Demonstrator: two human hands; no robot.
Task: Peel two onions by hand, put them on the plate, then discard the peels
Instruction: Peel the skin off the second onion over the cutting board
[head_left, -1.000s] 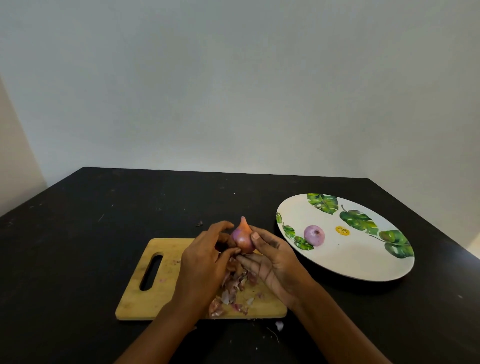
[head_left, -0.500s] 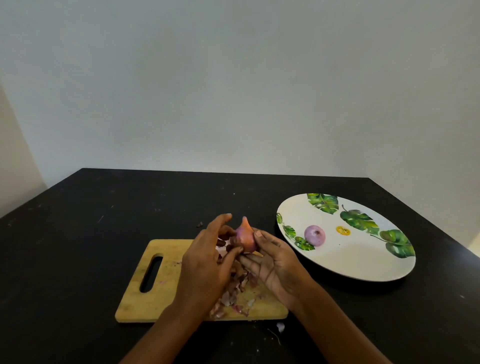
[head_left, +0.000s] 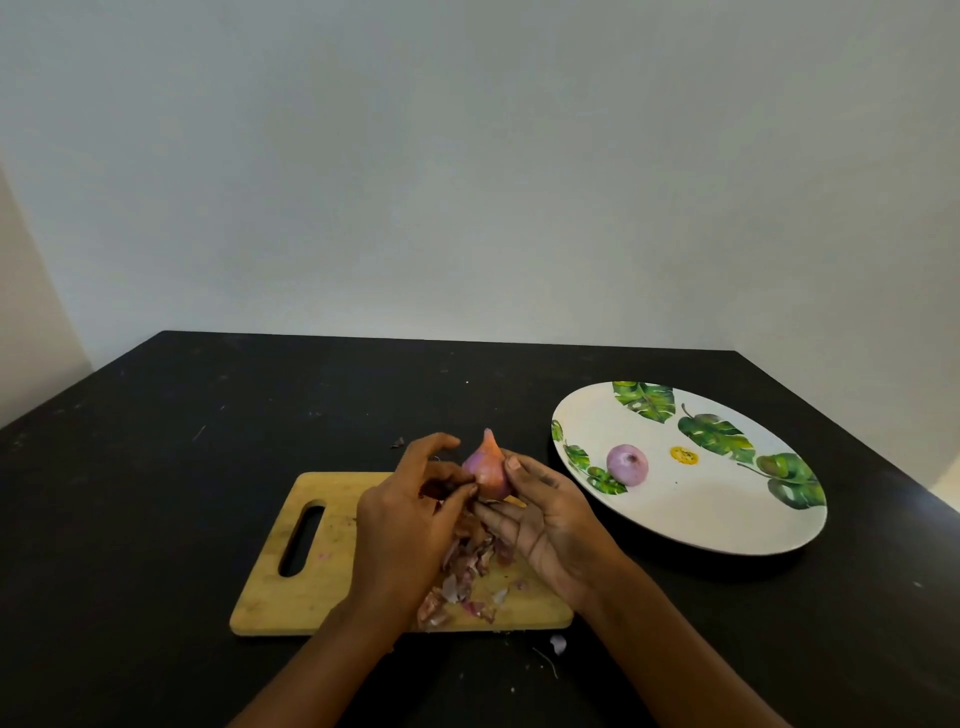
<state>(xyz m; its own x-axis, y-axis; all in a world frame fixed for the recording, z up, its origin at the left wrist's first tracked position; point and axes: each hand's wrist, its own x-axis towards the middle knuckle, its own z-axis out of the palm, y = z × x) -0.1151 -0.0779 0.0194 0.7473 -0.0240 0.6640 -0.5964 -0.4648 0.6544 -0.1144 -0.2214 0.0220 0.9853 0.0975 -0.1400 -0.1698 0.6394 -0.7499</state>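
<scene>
Scarcely moved since half a second ago: only raised the forefinger of the left hand (head_left: 410, 525) a touch and brought its thumb onto the lower left flank of the second onion (head_left: 488, 470), kept at the same spot above the far edge of the wooden cutting board (head_left: 291, 587). Grips that onion in the right hand (head_left: 545, 519), thumb pressed on the right flank, fingers (head_left: 493, 514) curled beneath, pointed tip upward. Pinches at the onion with the left thumb and curled middle fingers, forefinger lifted free; seems to have a dark scrap of skin caught there, though cannot tell for sure. Shows one peeled onion (head_left: 627, 464) lying on the leaf-patterned plate (head_left: 691, 514), toward its left side, well apart from both hands. Leaves a heap of peels (head_left: 462, 577) on the board under the hands, plus a stray peel (head_left: 558, 643) on the black counter (head_left: 156, 467) just beside the board's near edge. Looks to be midway through peeling the second onion. Next calls for drawing the pinched skin down and away while steadying the bulb, turning it to reach what skin remains, then setting it on the plate and gathering the peels.
</scene>
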